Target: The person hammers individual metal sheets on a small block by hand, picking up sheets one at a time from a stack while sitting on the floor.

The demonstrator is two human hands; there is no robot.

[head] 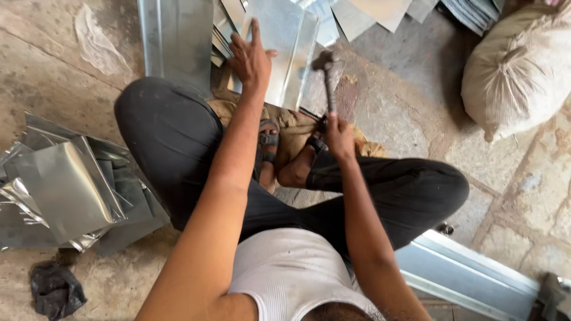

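Note:
I sit cross-legged on the floor. My left hand [251,56] lies flat with fingers spread on a shiny folded metal sheet [288,41] in front of me. My right hand [339,134] grips the wooden handle of a hammer [329,71], whose metal head is raised just right of the sheet's folded edge. A piece of brown sacking [291,128] lies under my sandalled feet.
A pile of bent metal sheets [68,190] lies at my left. More flat sheets [369,12] are stacked at the top. A stuffed burlap sack [517,71] sits at the right. A long metal channel [470,279] runs along the lower right. A black rag [53,288] lies lower left.

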